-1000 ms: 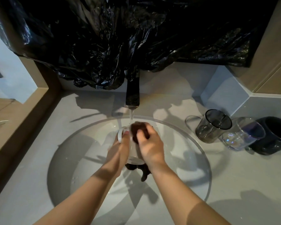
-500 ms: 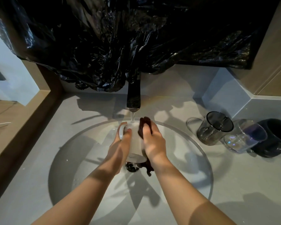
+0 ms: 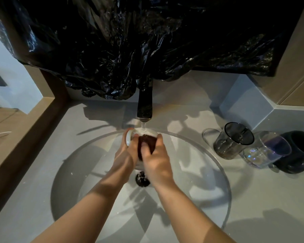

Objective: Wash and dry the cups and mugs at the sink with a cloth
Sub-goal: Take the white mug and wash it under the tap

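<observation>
A white mug (image 3: 148, 132) is held over the round sink (image 3: 209, 172) under the running black tap (image 3: 145, 106). My left hand (image 3: 125, 153) grips the mug at its handle side, with the handle (image 3: 128, 138) showing by my fingers. My right hand (image 3: 156, 162) presses a dark brown cloth (image 3: 146, 144) against the mug's side, fingers curled round the cloth. Most of the mug body is hidden behind both hands. To the right on the counter stand a smoky glass mug (image 3: 232, 140), a clear glass cup (image 3: 266, 149) and a dark mug (image 3: 298, 151).
A crumpled black plastic sheet (image 3: 139, 41) hangs over the wall behind the tap. The drain (image 3: 142, 179) lies under my wrists. A wooden ledge (image 3: 25, 130) borders the grey counter on the left, and a wall corner (image 3: 244, 104) juts out behind the cups.
The cloth has shifted from the mug's right side onto the side facing me. My right hand moved left with it and the mug's handle turned more into view at the left.
</observation>
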{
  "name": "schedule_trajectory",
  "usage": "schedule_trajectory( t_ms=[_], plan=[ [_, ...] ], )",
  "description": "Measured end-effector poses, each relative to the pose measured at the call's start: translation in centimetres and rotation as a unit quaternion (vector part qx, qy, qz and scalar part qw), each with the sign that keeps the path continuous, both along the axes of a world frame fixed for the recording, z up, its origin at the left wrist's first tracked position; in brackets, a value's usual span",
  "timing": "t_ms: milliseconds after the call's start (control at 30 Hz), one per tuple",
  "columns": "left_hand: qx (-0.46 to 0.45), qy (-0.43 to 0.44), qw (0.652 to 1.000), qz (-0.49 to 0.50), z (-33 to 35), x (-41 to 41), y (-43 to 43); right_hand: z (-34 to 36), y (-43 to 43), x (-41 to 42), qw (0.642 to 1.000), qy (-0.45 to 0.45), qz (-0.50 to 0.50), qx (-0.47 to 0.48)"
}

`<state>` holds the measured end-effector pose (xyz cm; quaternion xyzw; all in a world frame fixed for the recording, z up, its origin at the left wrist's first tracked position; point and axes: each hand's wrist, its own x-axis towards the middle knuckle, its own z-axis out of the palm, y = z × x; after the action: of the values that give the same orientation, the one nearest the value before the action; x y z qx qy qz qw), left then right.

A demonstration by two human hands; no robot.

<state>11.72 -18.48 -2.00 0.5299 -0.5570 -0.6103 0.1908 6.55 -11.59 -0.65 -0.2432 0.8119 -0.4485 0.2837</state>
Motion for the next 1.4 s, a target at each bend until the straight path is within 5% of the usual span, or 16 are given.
schedule_trajectory(
  t_ms=[233, 433, 600, 800, 1000, 1167, 1333, 1400],
  plan=[
    [-0.044, -0.002, 0.998, -0.049, -0.6, 0.6, 1.2, -0.4, -1.0, -2.9, 0.992, -0.045, -0.115, -0.031],
    [0.008, 0.033, 0.999, -0.022, -0.8, 0.6, 0.8, -1.2, 0.4, 1.3, 0.994, 0.105, 0.012, -0.023],
    [0.013, 0.018, 0.999, -0.041, -0.8, 1.1, 1.4, -1.0, -0.7, -2.6, 0.989, -0.101, -0.091, -0.052],
    [0.018, 0.054, 0.998, -0.021, -0.1, 1.1, 0.3, -1.3, 0.3, 1.2, 0.995, 0.042, 0.007, -0.087],
    [0.046, 0.094, 0.994, -0.002, 0.5, 1.0, 0.4, -0.5, -1.7, -2.8, 0.971, -0.164, -0.123, -0.123],
    [0.014, 0.094, 0.995, 0.025, 0.9, 0.9, -0.7, -0.1, -0.2, 1.4, 0.995, 0.029, 0.047, -0.079],
    [0.034, 0.081, 0.996, -0.013, 0.7, 1.2, 0.0, -0.1, -1.8, -2.6, 0.962, -0.175, -0.147, -0.152],
    [0.050, 0.097, 0.994, -0.004, 0.9, 0.9, 0.0, 0.2, -1.4, -2.0, 0.974, -0.130, -0.126, -0.136]
  ],
)
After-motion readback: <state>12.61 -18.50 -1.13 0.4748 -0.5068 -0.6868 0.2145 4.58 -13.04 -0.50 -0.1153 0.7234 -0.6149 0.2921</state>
